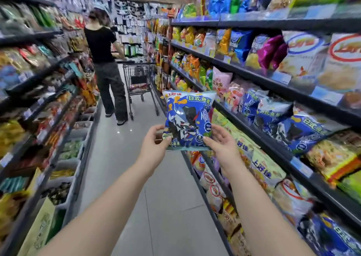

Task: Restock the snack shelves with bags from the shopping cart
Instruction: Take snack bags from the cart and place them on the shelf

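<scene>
A blue and white snack bag (187,117) is held upright in front of me over the aisle. My left hand (155,145) pinches its lower left corner and my right hand (221,145) pinches its lower right corner. Matching blue bags (273,117) lie in a row on the right-hand shelf (273,146), just right of the held bag. The shopping cart (139,83) stands farther down the aisle.
A person in a black top (105,60) stands by the cart, facing the left shelves. Full snack shelves line both sides; grey bins (78,136) run along the left floor. The tiled aisle floor (136,167) lies between them.
</scene>
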Tool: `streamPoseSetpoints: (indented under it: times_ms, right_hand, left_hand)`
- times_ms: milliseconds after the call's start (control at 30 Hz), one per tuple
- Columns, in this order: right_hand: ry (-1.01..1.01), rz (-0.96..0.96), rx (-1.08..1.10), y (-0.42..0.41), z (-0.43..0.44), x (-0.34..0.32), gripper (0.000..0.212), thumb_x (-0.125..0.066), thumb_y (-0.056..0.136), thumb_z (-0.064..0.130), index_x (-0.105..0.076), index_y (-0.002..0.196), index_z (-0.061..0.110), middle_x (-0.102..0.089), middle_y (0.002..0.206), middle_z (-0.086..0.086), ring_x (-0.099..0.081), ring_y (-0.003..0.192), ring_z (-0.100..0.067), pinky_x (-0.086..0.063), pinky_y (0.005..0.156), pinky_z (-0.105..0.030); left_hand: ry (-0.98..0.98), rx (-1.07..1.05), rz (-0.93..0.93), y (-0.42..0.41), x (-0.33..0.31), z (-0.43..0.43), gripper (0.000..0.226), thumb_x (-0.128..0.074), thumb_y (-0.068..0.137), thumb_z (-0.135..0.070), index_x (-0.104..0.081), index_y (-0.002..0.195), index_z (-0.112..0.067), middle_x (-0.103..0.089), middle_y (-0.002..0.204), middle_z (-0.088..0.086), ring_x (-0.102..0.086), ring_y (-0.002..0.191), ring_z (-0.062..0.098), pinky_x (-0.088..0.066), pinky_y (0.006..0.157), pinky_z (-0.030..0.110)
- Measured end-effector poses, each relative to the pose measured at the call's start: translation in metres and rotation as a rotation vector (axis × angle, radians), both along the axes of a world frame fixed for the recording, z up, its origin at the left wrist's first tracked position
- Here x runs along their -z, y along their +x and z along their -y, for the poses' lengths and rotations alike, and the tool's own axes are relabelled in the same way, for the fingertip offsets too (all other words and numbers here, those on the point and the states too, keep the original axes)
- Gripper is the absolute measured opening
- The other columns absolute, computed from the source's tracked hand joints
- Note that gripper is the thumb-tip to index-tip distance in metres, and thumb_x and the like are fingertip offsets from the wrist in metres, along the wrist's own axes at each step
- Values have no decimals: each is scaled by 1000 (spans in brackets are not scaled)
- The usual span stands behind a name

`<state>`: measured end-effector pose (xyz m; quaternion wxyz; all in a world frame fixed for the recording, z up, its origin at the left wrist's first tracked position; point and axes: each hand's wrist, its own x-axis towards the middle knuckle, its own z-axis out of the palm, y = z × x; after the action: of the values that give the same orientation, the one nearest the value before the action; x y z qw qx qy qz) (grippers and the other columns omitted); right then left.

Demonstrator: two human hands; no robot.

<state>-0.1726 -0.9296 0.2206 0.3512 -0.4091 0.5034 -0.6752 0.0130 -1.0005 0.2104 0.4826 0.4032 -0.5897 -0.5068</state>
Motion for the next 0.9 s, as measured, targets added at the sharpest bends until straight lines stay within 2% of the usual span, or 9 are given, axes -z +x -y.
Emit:
streamPoseSetpoints:
  times_ms: [233,333,400,467,567,667,733,833,900]
  right_hand:
    - [-149,-123,113,-27,142,-73,38,-68,82,-8,-60,112,13,-66,105,5,-66,92,2,-50,77,-11]
    - [-183,-152,220,-35,198,-105,39,-73,82,2,-63,115,19,-65,114,0,-64,106,-10,-53,85,-21]
    - [-199,-174,273,-39,230,-127,36,-73,83,6,-63,111,26,-62,108,5,-64,94,2,-54,81,-23]
    - [-232,-208,320,-45,260,-148,35,-74,83,9,-62,104,34,-59,103,9,-61,91,0,-52,82,-26]
    - [-272,-231,384,-61,302,-175,37,-74,82,7,-60,108,29,-59,103,8,-58,93,-2,-47,77,-13]
    - [-306,-237,461,-82,335,-199,37,-75,81,6,-62,108,28,-59,105,4,-58,98,-9,-47,81,-17]
    - [-307,-263,520,-98,348,-213,37,-75,81,6,-61,107,28,-60,105,2,-59,97,-10,-49,81,-17]
    - [-295,-318,613,-127,360,-235,37,-76,81,9,-60,110,26,-60,109,-4,-60,101,-15,-50,85,-24]
    - [-298,-359,651,-145,361,-251,36,-75,82,9,-59,111,25,-60,108,-3,-61,99,-16,-51,77,-18]
  left_hand:
    - [-165,32,25,-33,-72,162,28,-64,94,-17,-54,116,-32,-62,108,2,-58,90,15,-44,65,21]
    - [-219,79,34,-45,-110,224,32,-64,94,-21,-53,122,-31,-58,105,-2,-58,92,13,-46,72,26]
    - [-217,132,14,-53,-133,269,31,-66,93,-23,-54,119,-35,-61,108,1,-62,95,16,-51,73,30]
    - [-236,182,-7,-63,-156,310,29,-67,92,-24,-55,116,-37,-62,111,5,-64,97,20,-51,71,32]
    - [-288,233,-24,-84,-189,363,28,-68,92,-25,-56,115,-36,-57,103,1,-60,91,20,-51,78,35]
    - [-324,294,-56,-116,-219,399,28,-66,94,-22,-56,119,-30,-53,95,-2,-54,77,11,-46,64,21]
    - [-365,320,-62,-141,-236,417,27,-64,94,-20,-55,119,-27,-52,91,-1,-52,73,9,-42,63,22]
    - [-429,376,-40,-179,-259,437,24,-64,95,-20,-52,114,-30,-54,93,-2,-52,80,4,-41,65,16]
    - [-453,417,-47,-207,-272,450,26,-65,94,-22,-53,114,-33,-56,102,5,-55,87,13,-41,65,16]
